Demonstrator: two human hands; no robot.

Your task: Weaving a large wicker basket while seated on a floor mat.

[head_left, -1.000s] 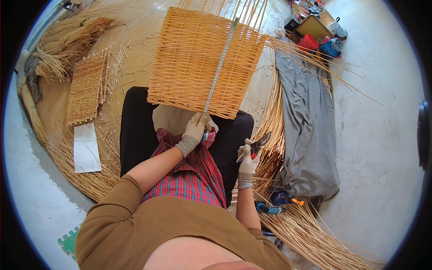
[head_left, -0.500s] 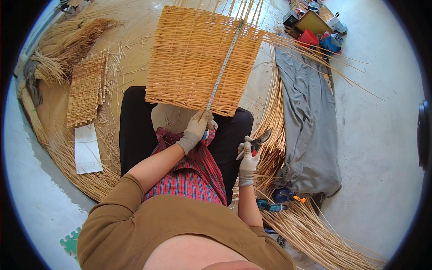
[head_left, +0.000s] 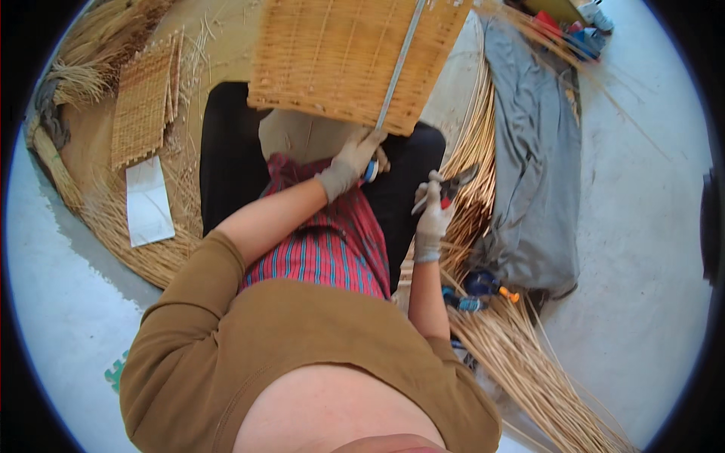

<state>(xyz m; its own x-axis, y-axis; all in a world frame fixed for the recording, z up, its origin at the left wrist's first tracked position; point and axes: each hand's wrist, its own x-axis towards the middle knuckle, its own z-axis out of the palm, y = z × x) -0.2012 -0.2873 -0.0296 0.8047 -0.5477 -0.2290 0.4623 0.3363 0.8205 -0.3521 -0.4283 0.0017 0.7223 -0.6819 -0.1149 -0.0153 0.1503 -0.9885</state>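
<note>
A woven wicker panel (head_left: 332, 64) rests across my knees, its near edge toward me and its far end out of the picture. My left hand (head_left: 353, 162), in a pale work glove, is closed around a tape measure (head_left: 370, 172) just below the panel's near right corner. From there its blade runs up along the panel's right part. Out to the right, beside my thigh, my gloved right hand (head_left: 433, 215) grips pruning shears (head_left: 459, 181) with dark blades and a red part on the handle. The shears are apart from the panel.
Bundles of thin wicker rods (head_left: 472, 143) lie along my right, next to a long shape under grey cloth (head_left: 532, 151). Smaller woven panels (head_left: 143, 102) and a white sheet (head_left: 149, 202) lie at left. A blue tool with an orange tip (head_left: 483, 285) sits near my right forearm.
The whole scene sits higher in the picture, as my view has shifted down. My left hand still holds the tape measure at the panel's edge; my right hand still holds the shears.
</note>
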